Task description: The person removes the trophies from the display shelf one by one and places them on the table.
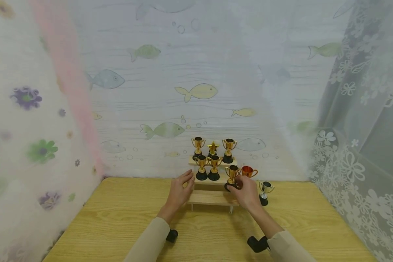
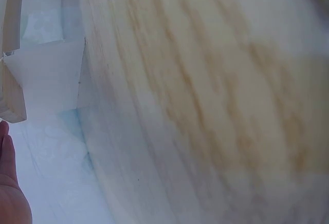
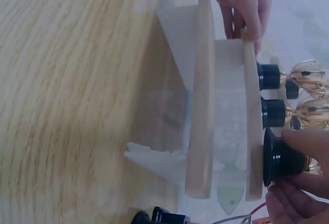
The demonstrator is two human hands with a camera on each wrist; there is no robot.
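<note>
A small gold trophy cup (image 1: pixel 232 175) with a black base is pinched in my right hand (image 1: pixel 247 193) at the right end of the middle step of a wooden display stand (image 1: pixel 213 197). In the right wrist view its black base (image 3: pixel 280 158) is right at the board's edge, between thumb and fingers. Two more gold trophies (image 1: pixel 201 168) stand to its left on that step. On the top step are two gold cups (image 1: pixel 229 150) and a gold star trophy (image 1: pixel 213 147). My left hand (image 1: pixel 180 189), fingers fairly straight, rests against the stand's left end.
To the stand's right are a red trophy cup (image 1: pixel 247 171), partly hidden by my right hand, and a silver trophy (image 1: pixel 264 196). The stand's lowest step is bare. Behind the wooden table (image 1: pixel 118 218) hangs a fish-patterned curtain (image 1: pixel 199 109); black pieces (image 1: pixel 258 244) show by both wrists.
</note>
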